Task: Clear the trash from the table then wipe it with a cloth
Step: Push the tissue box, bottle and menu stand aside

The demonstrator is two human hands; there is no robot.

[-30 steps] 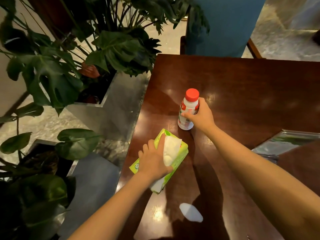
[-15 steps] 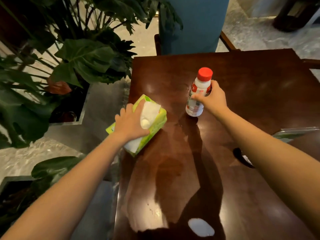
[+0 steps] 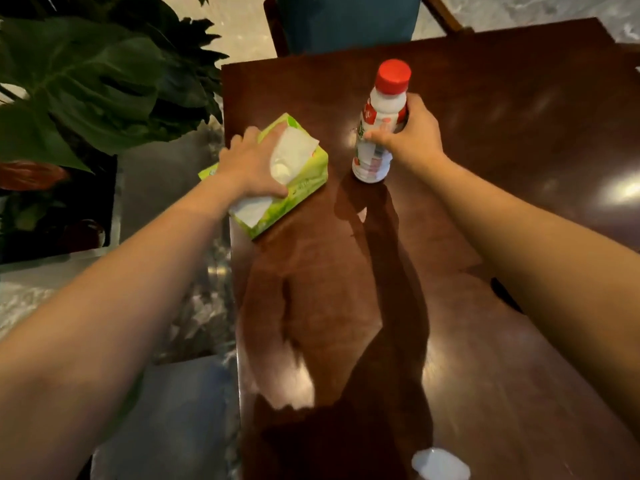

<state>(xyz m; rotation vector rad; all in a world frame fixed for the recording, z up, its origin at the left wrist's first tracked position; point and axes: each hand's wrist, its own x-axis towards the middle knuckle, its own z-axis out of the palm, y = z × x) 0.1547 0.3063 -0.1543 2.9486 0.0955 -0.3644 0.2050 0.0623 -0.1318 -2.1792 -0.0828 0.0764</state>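
Note:
A green tissue pack (image 3: 304, 181) with white tissue sticking out lies at the left edge of the dark wooden table (image 3: 519, 168). My left hand (image 3: 249, 168) grips it from above, fingers wrapped over its far side and thumb on the near side. A white plastic bottle (image 3: 379, 123) with a red cap stands upright in the middle of the table's far half. My right hand (image 3: 412, 136) is wrapped around its right side. A small white scrap (image 3: 440, 464) lies on the table near the bottom edge of the view.
Large-leaved plants (image 3: 90, 84) in planters stand close to the table's left edge, over a stone floor. A blue chair back (image 3: 346, 22) stands at the table's far end. A dark object (image 3: 502, 292) peeks out from under my right forearm.
The view has shifted forward and down over the table, so both hands sit higher in frame. Both hands keep their holds; the pack sits nearer the table's left edge than a second ago.

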